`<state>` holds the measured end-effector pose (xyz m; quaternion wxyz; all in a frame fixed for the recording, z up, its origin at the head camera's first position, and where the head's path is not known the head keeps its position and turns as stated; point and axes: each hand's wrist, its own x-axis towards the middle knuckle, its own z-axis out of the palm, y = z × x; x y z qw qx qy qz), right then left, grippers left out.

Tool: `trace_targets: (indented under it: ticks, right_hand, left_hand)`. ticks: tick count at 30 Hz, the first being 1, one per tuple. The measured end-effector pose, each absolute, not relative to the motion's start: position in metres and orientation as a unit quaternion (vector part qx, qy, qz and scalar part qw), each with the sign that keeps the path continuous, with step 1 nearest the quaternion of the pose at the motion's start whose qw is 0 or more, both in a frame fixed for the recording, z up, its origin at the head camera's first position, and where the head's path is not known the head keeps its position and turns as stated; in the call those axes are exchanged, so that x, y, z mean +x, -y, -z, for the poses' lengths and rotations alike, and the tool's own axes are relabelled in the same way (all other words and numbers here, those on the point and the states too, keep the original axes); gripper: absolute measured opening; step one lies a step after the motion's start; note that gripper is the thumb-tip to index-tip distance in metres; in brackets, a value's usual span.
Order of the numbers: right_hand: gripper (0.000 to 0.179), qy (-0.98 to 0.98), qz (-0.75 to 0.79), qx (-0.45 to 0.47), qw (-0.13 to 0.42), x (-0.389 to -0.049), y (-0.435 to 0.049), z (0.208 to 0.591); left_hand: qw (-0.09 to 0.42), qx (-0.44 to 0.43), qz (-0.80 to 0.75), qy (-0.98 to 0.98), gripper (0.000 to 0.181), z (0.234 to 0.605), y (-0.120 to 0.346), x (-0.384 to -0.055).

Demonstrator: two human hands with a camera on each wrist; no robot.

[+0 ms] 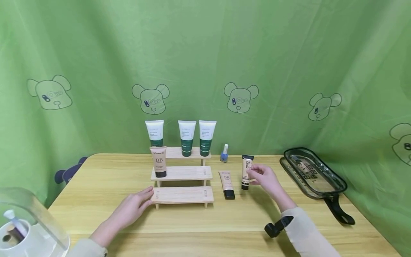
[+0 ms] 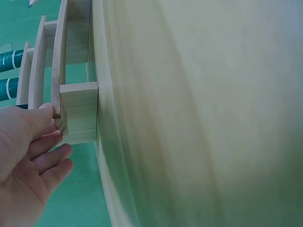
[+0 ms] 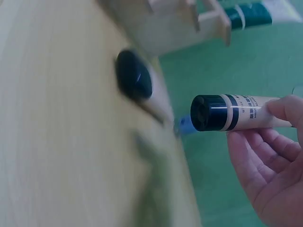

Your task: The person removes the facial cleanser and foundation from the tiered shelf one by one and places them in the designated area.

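My right hand [image 1: 261,175] pinches a small beige cosmetic tube [image 3: 246,112] with black ends between thumb and fingers. The tube is held cap down, clear of the table in the right wrist view. A second beige BB cream tube [image 1: 226,184] lies on the table to its left. My left hand [image 1: 136,205] grips the left end of the lowest step of a three-tier wooden display stand [image 1: 183,195], thumb and fingertip at the board's end [image 2: 57,106]. On the middle step stands another BB cream tube [image 1: 159,162], at the left.
White-and-green tubes [image 1: 187,137] stand along the top step. A blue nail polish bottle [image 1: 224,155] is behind the lying tube. At the right sits a dark transparent case [image 1: 313,173] with a black strap. A clear-covered white holder [image 1: 30,235] stands front left; green curtain hangs behind.
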<state>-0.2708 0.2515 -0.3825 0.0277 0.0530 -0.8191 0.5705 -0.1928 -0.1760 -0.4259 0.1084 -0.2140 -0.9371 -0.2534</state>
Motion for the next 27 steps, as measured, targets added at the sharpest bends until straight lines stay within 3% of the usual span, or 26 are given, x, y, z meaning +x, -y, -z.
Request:
trace_targets:
  ticks: [11,27]
  right_hand:
    - [0.040,0.846,-0.531,-0.014,-0.044,-0.289,-0.276,0.417]
    - [0.031,0.861,-0.501,-0.052,-0.068,-0.306,-0.272,0.435]
  left_hand:
    - [0.122,-0.214,0.244,0.938,0.032,0.428,0.176,-0.192]
    - [0.121,-0.213,0.242,0.939,0.032,0.427,0.175,-0.194]
